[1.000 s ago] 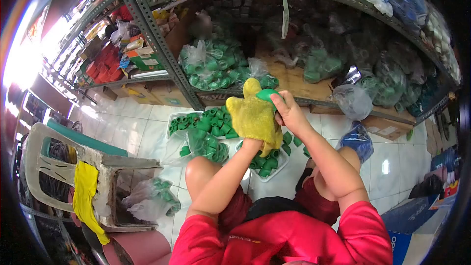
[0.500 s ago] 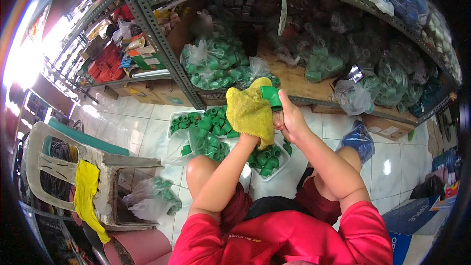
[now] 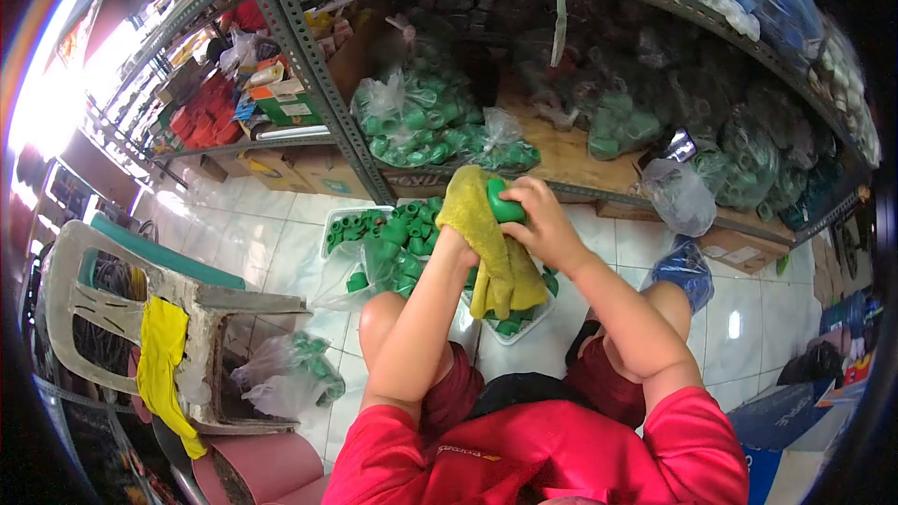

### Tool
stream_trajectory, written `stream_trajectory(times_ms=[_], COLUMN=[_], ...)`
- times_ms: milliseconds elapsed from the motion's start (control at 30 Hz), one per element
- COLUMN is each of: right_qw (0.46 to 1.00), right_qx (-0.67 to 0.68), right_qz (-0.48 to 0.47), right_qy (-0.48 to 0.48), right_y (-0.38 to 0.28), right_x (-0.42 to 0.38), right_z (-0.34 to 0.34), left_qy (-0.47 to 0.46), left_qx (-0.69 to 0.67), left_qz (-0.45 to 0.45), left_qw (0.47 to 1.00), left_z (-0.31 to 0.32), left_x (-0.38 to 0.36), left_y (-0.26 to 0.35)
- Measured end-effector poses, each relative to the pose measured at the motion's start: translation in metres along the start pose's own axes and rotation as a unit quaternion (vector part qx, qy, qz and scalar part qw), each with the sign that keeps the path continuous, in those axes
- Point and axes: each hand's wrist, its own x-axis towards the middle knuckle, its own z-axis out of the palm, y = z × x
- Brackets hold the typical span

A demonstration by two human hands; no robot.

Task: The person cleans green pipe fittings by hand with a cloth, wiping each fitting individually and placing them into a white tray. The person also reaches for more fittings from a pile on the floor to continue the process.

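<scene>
With the yellow cloth (image 3: 486,234) draped over the left hand (image 3: 460,241) as a wiping pad, right hand (image 3: 538,224) fingers pinch the green fitting (image 3: 503,203) against it, above the tray (image 3: 524,329).

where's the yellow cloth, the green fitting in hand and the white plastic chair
yellow cloth (image 3: 494,257), head view, on its hanging fold
green fitting (image 3: 502,204), head view, on its rounded body
white plastic chair (image 3: 79,295), head view, on its backrest

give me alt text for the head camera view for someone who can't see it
A seated person's right hand holds a green pipe fitting against a yellow cloth draped over the left hand. Trays of green fittings sit on the tiled floor below metal shelving.
</scene>
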Motion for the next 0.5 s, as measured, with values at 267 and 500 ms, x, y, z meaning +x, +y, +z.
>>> stream_trajectory(times_ms=[267,500], right_qw=[0.76,0.629], right_qx=[0.311,0.604], right_qz=[0.561,0.48], right_qy=[0.107,-0.098], right_y=[0.098,0.082], right_x=[-0.067,-0.062], right_z=[0.06,0.06], left_qy=[-0.146,-0.152], left_qx=[-0.087,-0.093], left_qz=[0.024,0.049], left_qw=[0.985,0.983], left_z=[0.008,0.001], left_x=[-0.007,-0.007], left_y=[0.016,0.021])
